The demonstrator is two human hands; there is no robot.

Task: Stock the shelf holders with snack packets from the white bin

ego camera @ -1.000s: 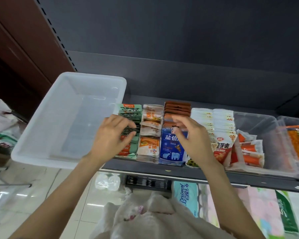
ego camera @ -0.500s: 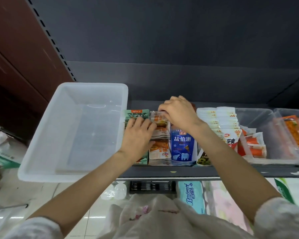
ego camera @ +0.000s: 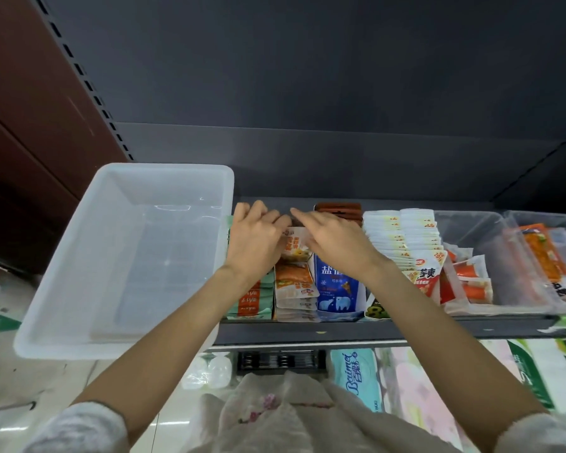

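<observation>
Both our hands have shifted over the orange packet row (ego camera: 296, 282) — left hand (ego camera: 255, 243) and right hand (ego camera: 337, 240) pinching one packet (ego camera: 295, 248); white bin (ego camera: 79, 256) looks emptied, so nearly done.

At the left of the frame, the white bin (ego camera: 79, 273) is translucent, smooth plastic with a slight sheen. My snack packets (ego camera: 296, 286) are glossy printed film. The shelf (ego camera: 307, 331) is matt dark metal; my sleeves (ego camera: 79, 426) look fuzzy cloth.
</observation>
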